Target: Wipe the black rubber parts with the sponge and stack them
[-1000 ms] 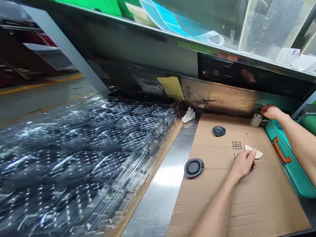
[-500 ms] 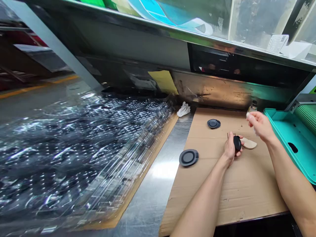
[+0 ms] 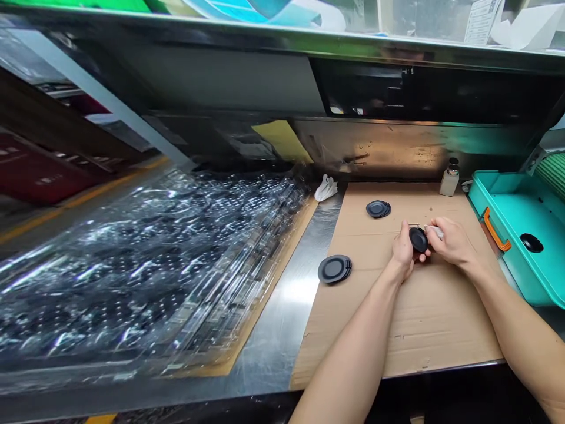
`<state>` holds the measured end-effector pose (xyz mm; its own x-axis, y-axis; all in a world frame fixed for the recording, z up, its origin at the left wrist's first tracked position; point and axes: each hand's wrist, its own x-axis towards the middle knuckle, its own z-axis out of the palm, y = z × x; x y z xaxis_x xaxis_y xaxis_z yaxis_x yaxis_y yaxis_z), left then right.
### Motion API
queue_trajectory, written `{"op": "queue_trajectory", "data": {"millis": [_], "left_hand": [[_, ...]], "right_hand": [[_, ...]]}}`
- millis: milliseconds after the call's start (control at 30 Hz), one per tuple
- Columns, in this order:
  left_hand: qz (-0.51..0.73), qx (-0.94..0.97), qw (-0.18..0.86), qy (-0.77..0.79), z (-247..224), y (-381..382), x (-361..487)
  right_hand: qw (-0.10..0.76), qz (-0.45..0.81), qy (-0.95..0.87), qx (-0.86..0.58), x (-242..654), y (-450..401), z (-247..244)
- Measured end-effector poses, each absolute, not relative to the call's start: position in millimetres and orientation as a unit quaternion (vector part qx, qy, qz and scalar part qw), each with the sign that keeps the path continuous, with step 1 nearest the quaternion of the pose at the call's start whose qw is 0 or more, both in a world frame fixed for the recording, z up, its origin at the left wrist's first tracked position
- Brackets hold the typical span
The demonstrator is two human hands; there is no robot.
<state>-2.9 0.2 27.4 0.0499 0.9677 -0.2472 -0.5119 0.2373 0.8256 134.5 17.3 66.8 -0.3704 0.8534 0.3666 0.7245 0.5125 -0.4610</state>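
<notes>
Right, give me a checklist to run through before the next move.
1. Round black piece in hand: ok, left hand holds it.
2. Small white object gripped: ok, in right hand.
3. White object touching the piece: cannot tell.
4. Bottle upright: ok, at the cardboard's far edge.
5. Bottle sealed: cannot tell.
6. Nearer loose black piece wholly on cardboard: not ok, juts past the left edge.

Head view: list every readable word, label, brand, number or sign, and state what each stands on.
None can be read.
White printed paper card, top right: lines of print, too small and blurred.
Flat brown cardboard sheet: thin dark strokes beside the bare left hand, partly hidden, unreadable.
Large red surface, far left: pale marks, too blurred.
Small pale bottle with black cap: no readable lettering.
</notes>
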Motion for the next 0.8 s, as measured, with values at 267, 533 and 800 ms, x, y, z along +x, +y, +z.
{"op": "queue_trajectory", "data": {"millis": [267,533,800], "left_hand": [[0.531,0.377,0.581,0.488,12.8,-0.9,1.7],[0.511,0.410,0.523,0.545,8.7,-1.5,2.9],[0.514,0.432,0.499,0.548,11.8,-6.1,5.4]], "right_hand": [[0.158,0.057,-0.852,-0.495,135.9,18.5,62.5],[0.126,0.013,-0.853,-0.506,131.8,15.7,65.8],[0.132,0.012,-0.855,-0.502,129.5,15.2,64.2]]}}
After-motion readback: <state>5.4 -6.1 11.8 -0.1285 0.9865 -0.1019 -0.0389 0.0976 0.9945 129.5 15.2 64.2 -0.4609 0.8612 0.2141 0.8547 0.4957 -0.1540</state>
